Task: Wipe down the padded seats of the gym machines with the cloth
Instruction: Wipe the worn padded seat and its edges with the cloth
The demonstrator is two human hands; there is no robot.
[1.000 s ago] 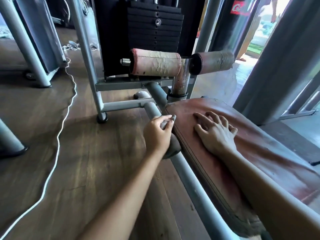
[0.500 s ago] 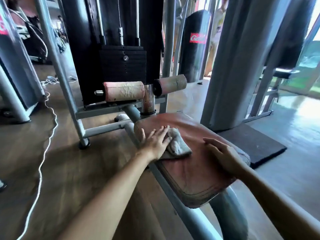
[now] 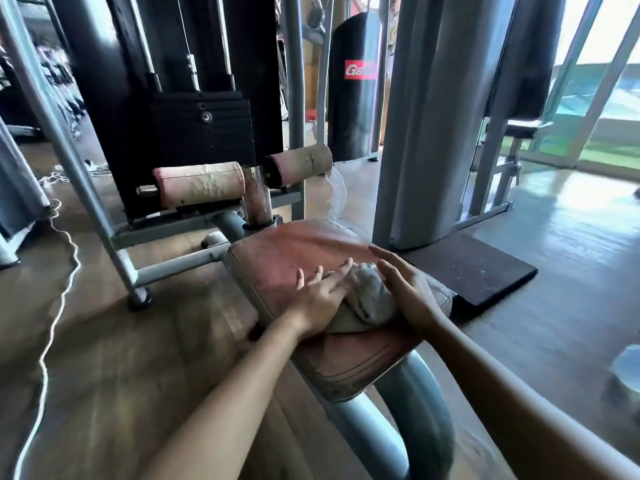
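head view: the cloth (image 3: pixel 367 299) lies bunched on the worn red seat (image 3: pixel 277 261), toward its near right part. the left hand (image 3: pixel 320 299) presses flat on the cloth's left edge, fingers straight and spread. the right hand (image 3: pixel 403 289) rests on its right side, fingers straight and together. two rollers (image 3: pixel 201 183) stand behind the seat.

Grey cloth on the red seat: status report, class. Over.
Left hand flat on crumpled grey cloth, fingers straight. Right hand flat against its other side. Cloth bunched on worn red padded seat. Beyond, cracked foam rollers, apart.
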